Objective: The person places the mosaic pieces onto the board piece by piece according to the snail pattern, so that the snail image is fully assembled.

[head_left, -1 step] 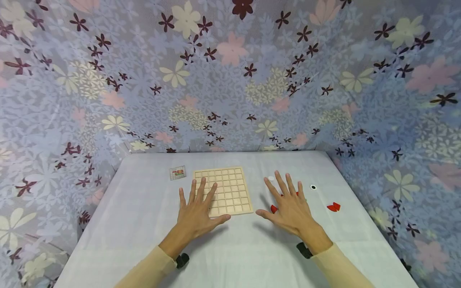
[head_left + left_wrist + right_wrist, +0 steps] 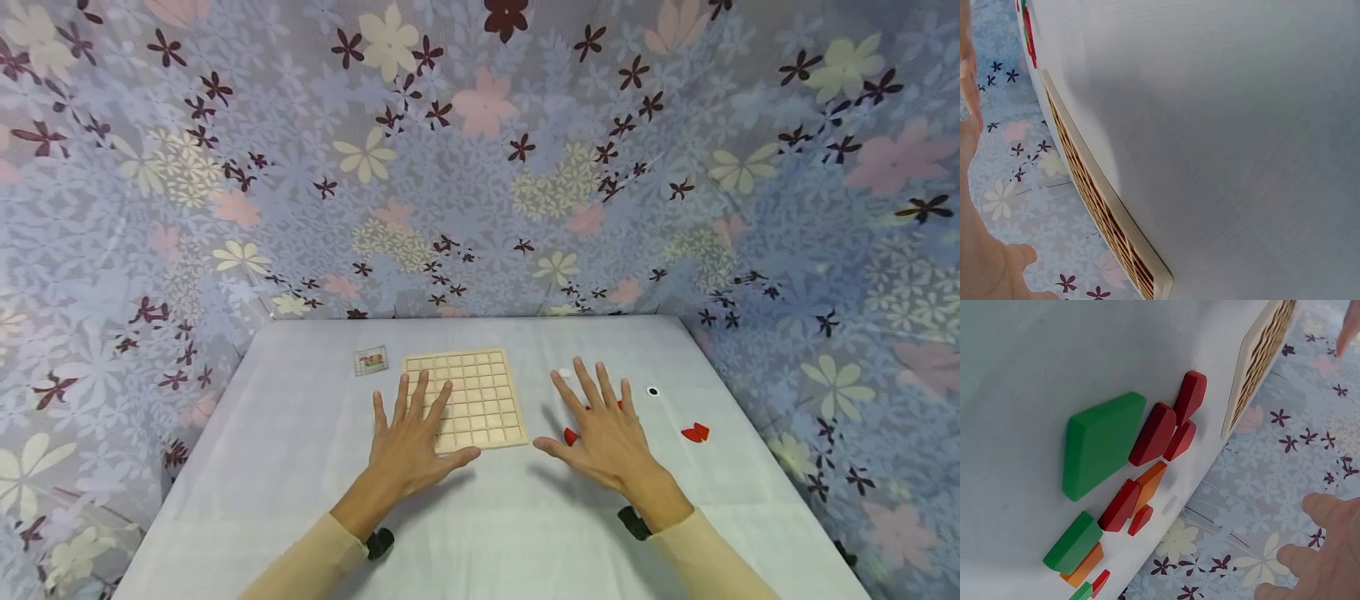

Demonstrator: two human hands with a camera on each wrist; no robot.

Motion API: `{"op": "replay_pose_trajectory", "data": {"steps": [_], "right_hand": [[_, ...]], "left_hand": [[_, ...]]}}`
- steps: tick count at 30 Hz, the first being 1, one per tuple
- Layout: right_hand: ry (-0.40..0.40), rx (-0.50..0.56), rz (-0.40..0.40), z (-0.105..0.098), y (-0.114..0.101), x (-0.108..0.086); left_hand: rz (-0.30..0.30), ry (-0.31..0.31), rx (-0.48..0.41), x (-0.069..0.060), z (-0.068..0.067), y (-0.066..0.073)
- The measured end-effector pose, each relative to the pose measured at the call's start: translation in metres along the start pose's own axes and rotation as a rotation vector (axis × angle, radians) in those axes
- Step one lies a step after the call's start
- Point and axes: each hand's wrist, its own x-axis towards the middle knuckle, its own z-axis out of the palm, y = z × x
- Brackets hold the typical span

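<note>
since the earlier head view, nothing visibly changes. the left hand is above the board, the right hand above blocks beside it. all fingers are spread wide, holding nothing. the board lies on the table and shows no block, so work seems not begun.

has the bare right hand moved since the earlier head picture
No. In the head view, the bare right hand keeps the same place just right of the pale wooden grid board, with no visible shift either way.
</note>
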Motion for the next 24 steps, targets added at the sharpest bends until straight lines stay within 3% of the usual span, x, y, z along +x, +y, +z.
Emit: {"op": "replay_pose_trajectory", "data": {"steps": [6, 13, 19, 24], "right_hand": [[0.025, 0.013, -0.010, 0.002, -0.001, 0.002], [-0.003, 0.021, -0.018, 0.006, -0.010, 0.005], [-0.065, 0.091, -0.038, 0.013, -0.025, 0.008], [-0.154, 0.145, -0.072, 0.019, -0.034, 0.010]], "left_hand": [[-0.012, -0.003, 0.008, 0.001, -0.003, -0.001], [-0.012, -0.015, -0.002, -0.003, -0.001, -0.007], [-0.036, -0.043, -0.012, -0.009, 0.004, -0.014], [-0.060, -0.100, -0.040, -0.015, 0.005, -0.019]]}}
